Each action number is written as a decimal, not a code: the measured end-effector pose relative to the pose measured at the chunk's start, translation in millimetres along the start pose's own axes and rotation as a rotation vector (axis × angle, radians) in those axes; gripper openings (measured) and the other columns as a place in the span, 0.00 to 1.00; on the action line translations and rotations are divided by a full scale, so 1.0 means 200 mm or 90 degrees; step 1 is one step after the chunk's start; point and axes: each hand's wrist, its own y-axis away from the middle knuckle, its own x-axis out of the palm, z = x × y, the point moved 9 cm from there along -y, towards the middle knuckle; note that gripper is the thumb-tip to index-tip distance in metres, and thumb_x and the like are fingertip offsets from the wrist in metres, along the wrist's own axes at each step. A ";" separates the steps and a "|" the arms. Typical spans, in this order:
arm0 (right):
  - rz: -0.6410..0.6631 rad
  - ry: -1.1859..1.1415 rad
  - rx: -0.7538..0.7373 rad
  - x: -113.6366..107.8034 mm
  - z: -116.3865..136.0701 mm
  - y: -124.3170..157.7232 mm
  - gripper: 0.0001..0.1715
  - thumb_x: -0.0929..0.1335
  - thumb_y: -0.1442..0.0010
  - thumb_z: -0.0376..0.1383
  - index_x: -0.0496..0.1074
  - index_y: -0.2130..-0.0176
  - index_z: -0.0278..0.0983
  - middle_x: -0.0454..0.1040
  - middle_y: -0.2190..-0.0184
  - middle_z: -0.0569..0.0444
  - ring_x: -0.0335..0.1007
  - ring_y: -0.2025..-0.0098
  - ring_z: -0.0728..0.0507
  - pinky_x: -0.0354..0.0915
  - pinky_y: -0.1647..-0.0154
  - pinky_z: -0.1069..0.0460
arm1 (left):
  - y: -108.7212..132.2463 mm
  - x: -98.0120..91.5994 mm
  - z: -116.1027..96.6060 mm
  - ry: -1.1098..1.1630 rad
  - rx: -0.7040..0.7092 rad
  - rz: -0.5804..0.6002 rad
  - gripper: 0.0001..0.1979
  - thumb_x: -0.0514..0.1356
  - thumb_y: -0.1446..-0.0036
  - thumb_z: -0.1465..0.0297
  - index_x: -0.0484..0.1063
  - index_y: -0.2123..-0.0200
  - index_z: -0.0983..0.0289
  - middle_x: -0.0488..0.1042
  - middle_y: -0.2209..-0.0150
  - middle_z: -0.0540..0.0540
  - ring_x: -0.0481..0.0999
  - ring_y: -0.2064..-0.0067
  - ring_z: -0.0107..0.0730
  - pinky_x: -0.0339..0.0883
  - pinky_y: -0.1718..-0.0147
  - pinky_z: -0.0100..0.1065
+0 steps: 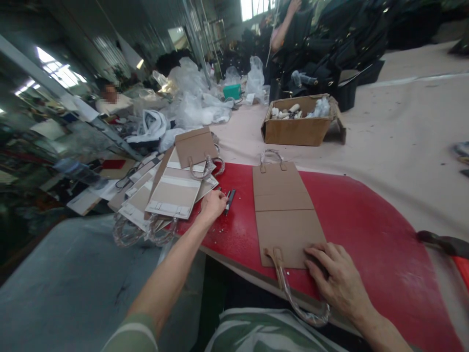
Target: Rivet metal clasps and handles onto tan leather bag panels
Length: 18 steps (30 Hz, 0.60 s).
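A flat brown bag panel (284,195) lies lengthwise on the red mat, creased across its middle. Each end carries a handle; the near handle (289,293), wrapped in clear plastic, hangs over the table edge. My right hand (339,276) rests open at the panel's near right corner, fingertips on its surface and thumb apart from the fingers. Over on the left, my left hand (214,203) has its fingers closed in a pinch beside a slim black tool (230,199) on the mat. What sits between those fingertips is hidden.
Left of the mat is a pile of similar panels (176,190) with wrapped handles. A cardboard box (296,132) of small white items stands behind. Black bags (330,44) and clear plastic wrap (198,93) fill the back. A black-handled tool (439,240) lies far right. Other people are in the background.
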 end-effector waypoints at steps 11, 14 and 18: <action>0.041 -0.019 0.065 0.00 0.00 0.00 0.09 0.63 0.33 0.33 0.73 0.58 0.34 0.69 0.59 0.46 0.62 0.57 0.37 0.61 0.55 0.42 | -0.05 0.10 -0.09 -0.089 -0.041 0.105 0.10 0.63 0.50 0.69 0.78 0.66 0.70 0.79 0.63 0.68 0.80 0.58 0.52 0.71 0.62 0.38; 0.053 -0.023 0.083 0.01 0.00 0.00 0.09 0.63 0.33 0.33 0.73 0.58 0.34 0.69 0.59 0.46 0.61 0.57 0.37 0.60 0.55 0.42 | -0.02 0.12 -0.10 0.007 -0.010 0.130 0.09 0.61 0.47 0.67 0.75 0.73 0.67 0.76 0.74 0.59 0.78 0.68 0.42 0.68 0.69 0.34; 0.048 -0.028 0.092 0.01 -0.01 0.01 0.09 0.63 0.34 0.32 0.73 0.58 0.33 0.68 0.58 0.45 0.61 0.57 0.37 0.59 0.55 0.42 | 0.12 0.15 -0.15 0.426 0.028 0.197 0.14 0.65 0.51 0.60 0.71 0.73 0.67 0.72 0.78 0.51 0.72 0.77 0.29 0.65 0.76 0.28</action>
